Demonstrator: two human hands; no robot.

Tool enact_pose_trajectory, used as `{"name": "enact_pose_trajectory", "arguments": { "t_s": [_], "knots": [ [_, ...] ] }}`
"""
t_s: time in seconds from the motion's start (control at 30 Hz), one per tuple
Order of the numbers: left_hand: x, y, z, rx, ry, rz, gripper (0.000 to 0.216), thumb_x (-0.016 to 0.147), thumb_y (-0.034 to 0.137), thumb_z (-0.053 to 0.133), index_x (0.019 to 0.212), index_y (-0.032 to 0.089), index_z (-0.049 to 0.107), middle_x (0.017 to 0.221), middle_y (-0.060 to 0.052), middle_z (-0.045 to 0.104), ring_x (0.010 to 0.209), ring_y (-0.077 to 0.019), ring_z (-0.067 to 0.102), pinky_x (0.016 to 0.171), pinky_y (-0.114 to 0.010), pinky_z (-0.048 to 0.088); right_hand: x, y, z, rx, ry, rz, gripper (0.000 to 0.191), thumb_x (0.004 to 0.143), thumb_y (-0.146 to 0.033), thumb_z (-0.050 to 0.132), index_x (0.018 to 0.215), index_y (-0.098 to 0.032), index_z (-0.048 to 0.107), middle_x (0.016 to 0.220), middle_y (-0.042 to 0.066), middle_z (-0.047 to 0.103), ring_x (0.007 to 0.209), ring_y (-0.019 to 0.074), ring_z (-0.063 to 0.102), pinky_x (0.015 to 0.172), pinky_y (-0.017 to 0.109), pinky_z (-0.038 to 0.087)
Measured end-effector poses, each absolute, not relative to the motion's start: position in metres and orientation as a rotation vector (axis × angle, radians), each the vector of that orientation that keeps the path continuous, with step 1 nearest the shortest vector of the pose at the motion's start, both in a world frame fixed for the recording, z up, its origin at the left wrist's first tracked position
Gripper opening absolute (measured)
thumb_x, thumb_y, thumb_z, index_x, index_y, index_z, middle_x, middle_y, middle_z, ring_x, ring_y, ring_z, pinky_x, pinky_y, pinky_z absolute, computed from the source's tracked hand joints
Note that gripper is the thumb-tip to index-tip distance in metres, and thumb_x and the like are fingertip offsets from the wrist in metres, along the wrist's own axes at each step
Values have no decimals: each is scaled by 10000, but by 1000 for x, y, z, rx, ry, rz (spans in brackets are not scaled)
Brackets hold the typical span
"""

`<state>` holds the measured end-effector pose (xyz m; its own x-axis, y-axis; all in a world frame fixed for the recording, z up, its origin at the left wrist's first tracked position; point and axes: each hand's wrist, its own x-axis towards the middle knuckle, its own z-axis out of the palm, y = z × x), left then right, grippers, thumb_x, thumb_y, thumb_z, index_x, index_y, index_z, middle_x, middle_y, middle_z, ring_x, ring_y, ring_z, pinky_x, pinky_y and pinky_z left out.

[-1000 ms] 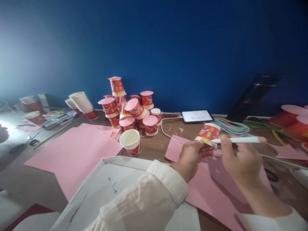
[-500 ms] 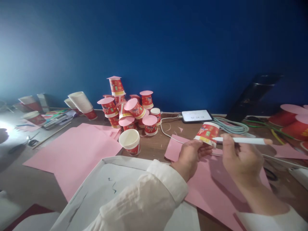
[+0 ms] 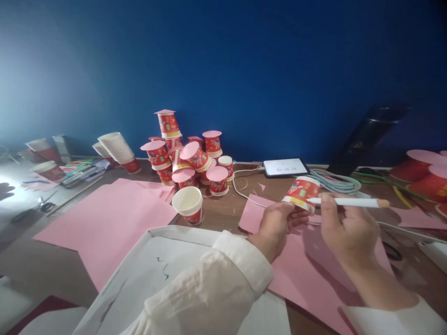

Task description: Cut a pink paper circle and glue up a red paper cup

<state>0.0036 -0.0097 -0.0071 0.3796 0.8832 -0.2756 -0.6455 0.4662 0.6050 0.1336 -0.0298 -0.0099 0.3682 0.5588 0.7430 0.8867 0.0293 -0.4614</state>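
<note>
Tilted upside down, a red paper cup (image 3: 301,190) with a yellow band is held at its rim by the closed fingers of my left hand (image 3: 277,224). My right hand (image 3: 349,232) is closed around a white marker pen (image 3: 356,202) with an orange end. The pen's tip points left and meets or almost meets the cup's side; contact is hard to tell. Beneath both hands lies a pink paper sheet (image 3: 300,274). A white paper cup with a red base (image 3: 187,204) stands upright, left of my left hand.
Several red cups topped with pink discs (image 3: 197,158) are piled at the back. Pink sheets (image 3: 115,218) and a white box lid (image 3: 139,279) lie left. A phone (image 3: 284,168) with a cable, coiled cable (image 3: 335,182) and a dark cylinder (image 3: 366,139) stand behind. Stacked cups (image 3: 117,148) lean farther left.
My right hand and the pen have shifted very slightly left. The cup in my left hand has barely moved.
</note>
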Motion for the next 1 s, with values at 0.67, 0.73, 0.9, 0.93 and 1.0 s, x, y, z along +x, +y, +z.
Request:
{"name": "enact_pose_trajectory", "arguments": {
  "t_s": [0.67,0.73,0.9,0.93,1.0],
  "knots": [
    [4,-9,-10,492,667,993,151,828,223,650,798,101,734,767,-133,758,772,-231,745,813,-332,572,133,-30,-7,-1677,-1310,-349,385,874,-502,514,833,-190,737,703,123,694,707,297,691,693,390,499],
    [4,-9,-10,497,665,994,158,833,215,636,809,98,740,773,-135,759,781,-230,747,819,-328,569,133,-30,-7,-1679,-1319,-338,412,871,-532,503,786,-197,727,669,119,682,690,296,685,674,388,495],
    [4,-9,-10,487,666,1010,171,848,188,606,832,86,742,803,-157,762,811,-236,755,859,-335,562,133,-29,-7,-1657,-1294,-372,444,879,-548,476,803,-200,741,701,122,716,690,283,690,672,382,503],
    [4,-9,-10,487,671,1008,168,849,191,609,825,88,740,808,-162,763,815,-238,756,864,-338,561,132,-30,-7,-1651,-1288,-377,439,881,-539,473,826,-200,747,725,124,730,703,285,698,681,383,508],
    [4,-9,-10,484,675,997,176,858,184,597,806,90,737,799,-162,760,794,-231,752,857,-336,562,130,-31,-6,-1664,-1298,-343,411,880,-524,484,838,-207,743,747,125,741,729,292,710,695,385,515]
  ]
}}
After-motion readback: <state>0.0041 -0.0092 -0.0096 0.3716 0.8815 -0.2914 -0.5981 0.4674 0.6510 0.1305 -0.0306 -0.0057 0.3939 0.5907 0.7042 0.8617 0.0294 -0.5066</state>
